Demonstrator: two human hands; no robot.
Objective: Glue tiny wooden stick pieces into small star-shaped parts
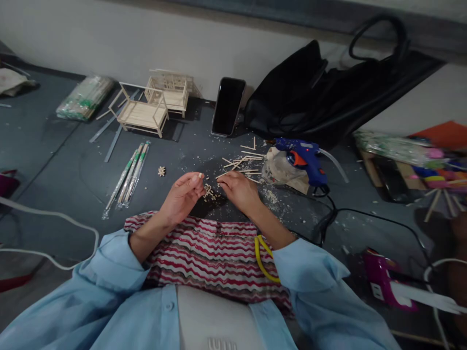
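My left hand [185,193] pinches a small pale piece of wooden stick [201,175] between thumb and forefinger. My right hand [239,190] is closed low over the table, fingertips pressed together; what they hold, if anything, is too small to tell. Between the hands lies a pile of short cut stick pieces [209,193]. Thin wooden sticks [251,158] are scattered just beyond my right hand. To the left of my left hand sits a small flower-shaped cluster of stick pieces [161,171].
Two miniature stick furniture frames [142,119] stand at the back, beside an upright phone [228,107]. A blue glue gun [304,158] rests on a plastic container [279,167]. Wrapped stick bundles [127,175] lie left. A black bag [302,92] leans against the wall; cables cross the right side.
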